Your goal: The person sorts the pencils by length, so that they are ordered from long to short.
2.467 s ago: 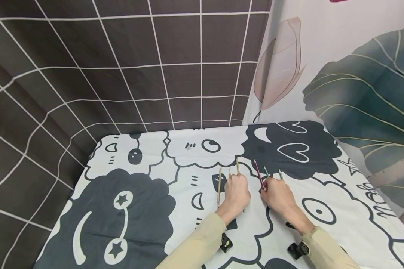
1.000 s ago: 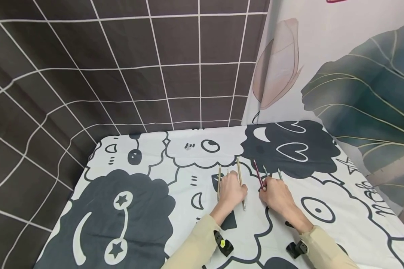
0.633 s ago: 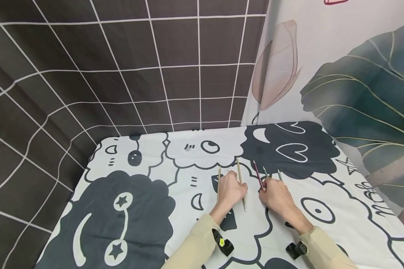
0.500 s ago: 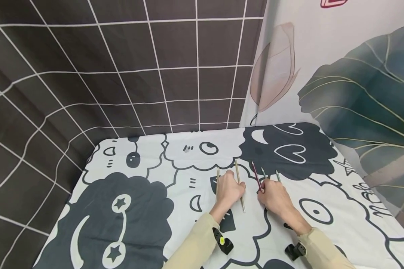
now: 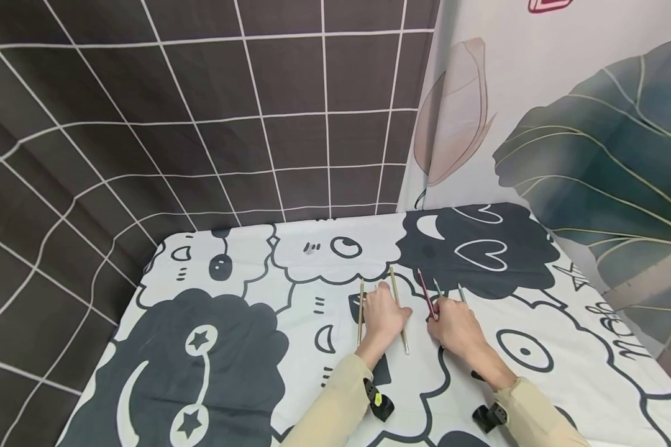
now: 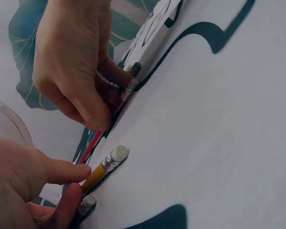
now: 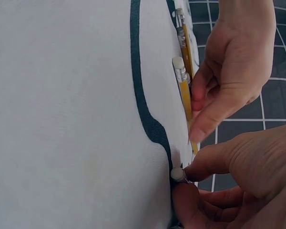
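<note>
My left hand (image 5: pixel 383 316) is low over the cloth among yellow pencils, its thumb and a finger pinching one yellow pencil (image 5: pixel 395 287). That pencil's white eraser end (image 6: pixel 119 153) points toward me. Another yellow pencil (image 5: pixel 360 313) lies along the hand's left side, and a second eraser (image 6: pixel 88 202) shows below its fingers. To the right, my right hand (image 5: pixel 460 326) pinches a red pencil (image 5: pixel 425 288) near its eraser end (image 7: pixel 178 174). Two green pencils (image 5: pixel 437 286) (image 5: pixel 461 293) stick out beyond the right hand's fingers, which hide their middles.
The pencils lie on a white cloth (image 5: pixel 291 385) with dark cartoon drawings, covering the table. A dark grid curtain (image 5: pixel 291 143) stands behind and to the left. At the right hangs a white leaf-printed curtain (image 5: pixel 604 149). Each wrist carries a small black camera (image 5: pixel 489 417).
My left hand has shifted slightly left and its thumb has moved out, so the yellow pencil beside it shows along more of its length. The right hand stays nearly still; the view drifts slightly.
</note>
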A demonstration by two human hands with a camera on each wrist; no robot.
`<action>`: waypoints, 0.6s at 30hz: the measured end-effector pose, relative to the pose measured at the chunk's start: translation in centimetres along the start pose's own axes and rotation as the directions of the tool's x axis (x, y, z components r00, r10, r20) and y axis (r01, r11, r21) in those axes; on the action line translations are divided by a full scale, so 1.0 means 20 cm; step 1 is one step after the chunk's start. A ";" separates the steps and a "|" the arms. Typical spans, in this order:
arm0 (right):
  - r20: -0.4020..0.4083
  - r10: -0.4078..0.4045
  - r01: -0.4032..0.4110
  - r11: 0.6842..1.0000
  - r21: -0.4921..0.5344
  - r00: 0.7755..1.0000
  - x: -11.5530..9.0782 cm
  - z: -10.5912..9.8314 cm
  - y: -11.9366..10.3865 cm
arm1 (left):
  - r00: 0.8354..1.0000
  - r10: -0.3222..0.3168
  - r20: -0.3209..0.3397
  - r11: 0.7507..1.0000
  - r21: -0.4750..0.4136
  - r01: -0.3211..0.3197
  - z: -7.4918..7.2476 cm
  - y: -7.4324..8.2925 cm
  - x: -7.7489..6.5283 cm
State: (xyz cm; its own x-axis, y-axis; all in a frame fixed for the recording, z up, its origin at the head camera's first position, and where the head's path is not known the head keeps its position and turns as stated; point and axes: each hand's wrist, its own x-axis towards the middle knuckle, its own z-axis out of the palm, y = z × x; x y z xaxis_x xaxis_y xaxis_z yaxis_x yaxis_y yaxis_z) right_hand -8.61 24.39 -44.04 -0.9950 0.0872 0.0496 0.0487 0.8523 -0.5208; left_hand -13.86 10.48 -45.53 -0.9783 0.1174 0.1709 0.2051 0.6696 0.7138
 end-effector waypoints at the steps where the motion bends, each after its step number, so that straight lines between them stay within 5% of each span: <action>1: 0.000 0.000 0.000 1.000 0.000 1.000 0.00 0.00 0.00 | 1.000 0.009 -0.003 1.000 -0.002 -0.009 0.00 0.00 0.00; 18: 0.005 0.006 -0.006 1.000 0.007 1.000 0.00 0.00 0.00 | 1.000 -0.005 0.018 1.000 -0.001 0.005 0.02 0.01 0.01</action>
State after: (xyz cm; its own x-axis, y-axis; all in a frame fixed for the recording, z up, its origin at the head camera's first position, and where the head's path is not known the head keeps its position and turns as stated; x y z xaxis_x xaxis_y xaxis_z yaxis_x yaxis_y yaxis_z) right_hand -8.61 24.42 -44.16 -0.9951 0.0897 0.0425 0.0539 0.8481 -0.5271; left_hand -13.96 10.88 -45.73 -0.9796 0.1273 0.1552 0.2003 0.6696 0.7152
